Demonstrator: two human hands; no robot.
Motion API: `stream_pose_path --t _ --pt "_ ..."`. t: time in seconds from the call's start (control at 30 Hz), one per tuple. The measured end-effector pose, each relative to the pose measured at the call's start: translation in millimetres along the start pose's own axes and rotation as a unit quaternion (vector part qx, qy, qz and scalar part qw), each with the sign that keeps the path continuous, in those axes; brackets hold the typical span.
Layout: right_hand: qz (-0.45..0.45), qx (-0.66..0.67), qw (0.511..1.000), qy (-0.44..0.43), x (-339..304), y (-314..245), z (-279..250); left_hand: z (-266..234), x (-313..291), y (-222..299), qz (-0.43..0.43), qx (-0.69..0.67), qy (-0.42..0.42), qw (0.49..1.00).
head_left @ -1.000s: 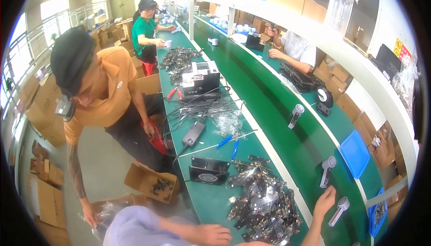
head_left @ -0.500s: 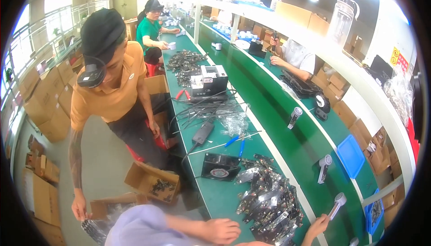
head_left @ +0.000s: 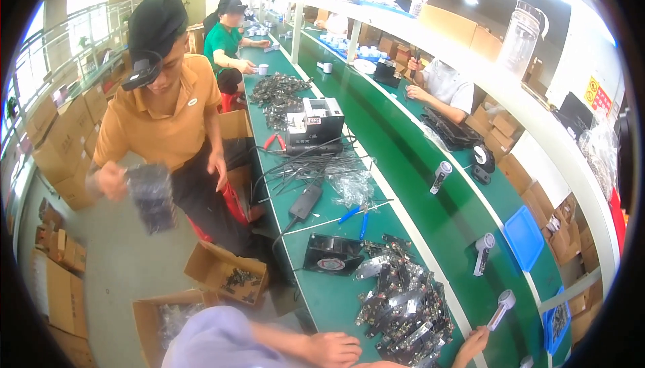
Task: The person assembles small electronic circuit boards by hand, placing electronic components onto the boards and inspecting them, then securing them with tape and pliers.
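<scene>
My left hand (head_left: 334, 350) rests at the near edge of the green bench, fingers curled and palm hidden. Just right of it lies a heap of small dark circuit-board parts with metal pieces (head_left: 406, 307). Over the edge of the belt, my right hand (head_left: 474, 343) is closed around the lower handle end of a grey handheld device with a round head (head_left: 501, 309). That device leans away to the upper right. Two similar devices, one nearer (head_left: 483, 254) and one farther (head_left: 441, 178), lie along the belt.
A black square fan (head_left: 332, 254), blue-handled pliers (head_left: 356, 219), a power adapter (head_left: 305, 201) and cables lie up the bench. Open cartons (head_left: 228, 274) stand on the floor at left. A co-worker in orange holds a dark bagged pack (head_left: 150, 200). Blue trays (head_left: 524, 237) sit beyond the belt.
The co-worker in orange has straightened and lifted the dark bagged pack up from the carton on the floor. My hands have hardly moved.
</scene>
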State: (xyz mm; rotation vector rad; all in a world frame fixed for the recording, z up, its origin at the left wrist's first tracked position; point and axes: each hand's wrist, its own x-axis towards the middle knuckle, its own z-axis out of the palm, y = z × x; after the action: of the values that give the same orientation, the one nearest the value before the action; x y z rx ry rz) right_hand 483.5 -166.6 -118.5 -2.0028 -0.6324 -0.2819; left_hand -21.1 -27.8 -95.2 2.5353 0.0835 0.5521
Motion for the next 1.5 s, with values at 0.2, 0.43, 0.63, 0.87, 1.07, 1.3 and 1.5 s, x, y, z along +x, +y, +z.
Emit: stream_pose_path --t 0.2,0.43,0.63,0.87,1.07,1.3,1.5 --pt "0.013 0.020 1.000 0.019 2 15 -5 -3 9 -6 0.058 -0.010 0.039 0.997" --pt "-0.007 -0.042 0.999 0.021 -1 -6 -8 20 -8 -8 -0.024 -0.037 -0.084 0.995" --pt "-0.049 -0.055 0.997 0.037 0 -5 -4 27 -7 -15 -0.031 -0.030 -0.072 0.996" --pt "-0.009 -0.107 0.994 0.009 -12 -40 -7 7 -1 -4 -0.027 -0.014 -0.040 0.999" --pt "-0.005 -0.083 0.996 0.007 -19 -59 -13 3 7 -4 0.112 0.041 0.118 0.986" --pt "0.010 -0.101 0.995 0.000 -24 -61 -18 -35 21 15 0.126 0.071 0.136 0.980" --pt "-0.008 -0.094 0.995 0.010 -19 -45 -15 -32 22 10 0.135 0.055 0.090 0.985"
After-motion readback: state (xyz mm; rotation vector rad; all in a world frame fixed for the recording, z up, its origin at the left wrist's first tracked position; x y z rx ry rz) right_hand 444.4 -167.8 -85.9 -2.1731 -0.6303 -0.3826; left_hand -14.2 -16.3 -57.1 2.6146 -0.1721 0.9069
